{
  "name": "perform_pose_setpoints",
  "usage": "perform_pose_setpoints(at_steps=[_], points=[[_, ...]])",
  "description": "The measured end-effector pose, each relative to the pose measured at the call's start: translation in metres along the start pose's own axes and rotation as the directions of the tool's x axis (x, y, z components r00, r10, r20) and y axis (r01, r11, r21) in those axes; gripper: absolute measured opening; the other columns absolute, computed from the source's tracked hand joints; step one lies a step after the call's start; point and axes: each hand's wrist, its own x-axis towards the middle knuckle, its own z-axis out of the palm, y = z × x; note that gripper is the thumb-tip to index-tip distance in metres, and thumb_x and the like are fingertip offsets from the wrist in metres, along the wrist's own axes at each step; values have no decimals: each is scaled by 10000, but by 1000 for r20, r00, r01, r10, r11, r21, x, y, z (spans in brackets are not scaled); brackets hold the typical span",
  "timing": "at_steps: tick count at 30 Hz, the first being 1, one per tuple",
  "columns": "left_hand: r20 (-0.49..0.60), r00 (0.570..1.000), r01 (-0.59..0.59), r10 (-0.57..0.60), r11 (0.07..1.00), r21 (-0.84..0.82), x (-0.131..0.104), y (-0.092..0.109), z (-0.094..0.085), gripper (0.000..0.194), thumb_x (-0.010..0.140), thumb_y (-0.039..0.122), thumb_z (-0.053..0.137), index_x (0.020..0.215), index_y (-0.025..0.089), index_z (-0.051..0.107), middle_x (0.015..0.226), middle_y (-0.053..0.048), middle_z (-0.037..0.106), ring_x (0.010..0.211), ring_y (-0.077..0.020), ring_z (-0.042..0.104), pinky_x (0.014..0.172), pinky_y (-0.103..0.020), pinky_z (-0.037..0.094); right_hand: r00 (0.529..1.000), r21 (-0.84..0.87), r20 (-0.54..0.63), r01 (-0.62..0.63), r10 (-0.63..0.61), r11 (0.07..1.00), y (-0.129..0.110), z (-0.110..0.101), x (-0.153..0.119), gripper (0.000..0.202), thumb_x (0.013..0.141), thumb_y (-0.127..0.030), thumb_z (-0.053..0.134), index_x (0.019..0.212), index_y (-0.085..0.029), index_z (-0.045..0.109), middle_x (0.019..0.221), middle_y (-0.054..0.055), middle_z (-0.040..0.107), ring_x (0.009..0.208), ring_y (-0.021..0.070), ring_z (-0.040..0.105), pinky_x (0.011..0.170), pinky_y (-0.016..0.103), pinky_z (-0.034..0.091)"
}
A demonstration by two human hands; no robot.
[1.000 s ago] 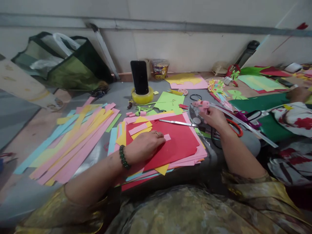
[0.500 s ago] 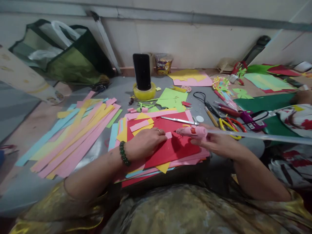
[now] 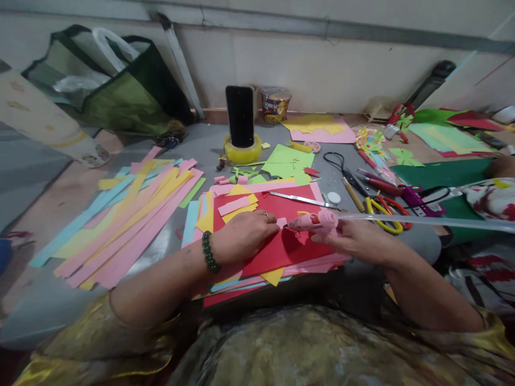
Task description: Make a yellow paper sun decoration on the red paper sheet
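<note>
My right hand (image 3: 354,240) is closed round a pink hot glue gun (image 3: 311,221), and a long clear glue stick (image 3: 422,220) sticks out of its back. The nozzle points left, right at the edge of a small pink paper piece (image 3: 282,221); whether it touches cannot be made out. My left hand (image 3: 250,231), with a ring and a green bead bracelet, pinches that pink piece at its left end. Beneath both hands lies red paper (image 3: 289,252) on a stack of coloured sheets. Tweezers (image 3: 301,200) rest on the red paper just behind the glue gun.
Pink, yellow and blue paper strips (image 3: 132,225) lie at left. A phone (image 3: 240,116) stands in a yellow tape roll (image 3: 242,150). Scissors (image 3: 382,214) and a purple tool (image 3: 420,198) lie at right, beside another person's sleeve (image 3: 488,198). A green bag (image 3: 132,96) stands behind.
The glue gun in my right hand has moved left, bringing its nozzle up to the small pink paper piece. My left hand keeps its pinch. The whole view has shifted slightly.
</note>
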Motion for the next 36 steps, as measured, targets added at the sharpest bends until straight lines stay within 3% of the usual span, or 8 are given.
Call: perform_pose_setpoints(at_steps=[6, 10, 15, 19, 23, 26, 31, 36], points=[[0, 1000, -6, 6, 1000, 11, 1, 0, 0, 254, 936, 138, 459, 1026, 168, 695, 1029, -97, 711, 908, -233, 653, 732, -334, 502, 998, 82, -9, -56, 57, 995, 0, -1, 7, 564, 806, -706, 535, 555, -202, 576, 533, -6, 476, 493, 133, 421, 490, 276, 310], [3, 1000, -1, 1, 1000, 18, 0, 1, -1, 258, 940, 146, 457, 1018, 174, 701, 1050, -94, 714, 907, -230, 657, 725, -332, 504, 1000, 132, 1, -1, 1, 991, 4, -1, 5, 535, 804, -695, 552, 624, -198, 633, 539, -15, 484, 504, 134, 427, 490, 269, 325], [-5, 1000, -2, 2, 1000, 26, 0, 0, 0, 264, 943, 152, 455, 1018, 175, 707, 1060, -92, 715, 903, -232, 656, 721, -333, 501, 999, 129, 27, 25, -29, 991, 3, -2, 5, 565, 820, -689, 515, 537, -201, 549, 522, -17, 417, 494, 121, 366, 467, 266, 290], [11, 1000, 10, -10, 1000, 27, 0, 0, 0, 272, 942, 149, 446, 1010, 176, 707, 1040, -88, 715, 892, -233, 655, 712, -337, 499, 999, 152, 10, 50, -53, 987, 0, -3, 7, 532, 826, -673, 514, 618, -192, 603, 550, -19, 444, 520, 122, 381, 485, 257, 316], [5, 1000, 9, -9, 1000, 9, 0, 1, -2, 282, 944, 154, 437, 1003, 172, 712, 1041, -102, 707, 900, -233, 653, 722, -338, 508, 997, 132, 36, 64, -69, 989, 3, -6, 0, 563, 817, -686, 539, 550, -191, 578, 495, -29, 410, 481, 115, 376, 460, 252, 308], [-9, 1000, 12, -12, 1000, -22, 0, 1, -1, 282, 944, 164, 437, 989, 174, 715, 1028, -104, 703, 895, -230, 648, 717, -328, 507, 995, 181, 26, 91, -98, 979, 4, -9, -5, 531, 824, -674, 548, 646, -188, 668, 514, -16, 498, 492, 135, 448, 466, 254, 353], [-99, 992, 68, -82, 988, -140, 1, -4, 4, 237, 950, 207, 471, 917, 185, 705, 1050, -97, 671, 928, -218, 628, 770, -322, 506, 981, 317, -130, 182, -147, 931, 1, -11, -9, 469, 865, -606, 541, 991, -207, 755, 839, 43, 728, 738, 218, 639, 645, 302, 508], [-111, 952, 261, -286, 946, -193, 3, -6, 4, 209, 928, 267, 556, 1069, 138, 640, 1098, -138, 627, 986, -255, 614, 852, -385, 520, 895, 348, -436, 259, -89, 901, 6, -13, -1, 551, 833, -689, 521, 1019, -226, 752, 911, 83, 747, 940, 299, 677, 804, 379, 529]])
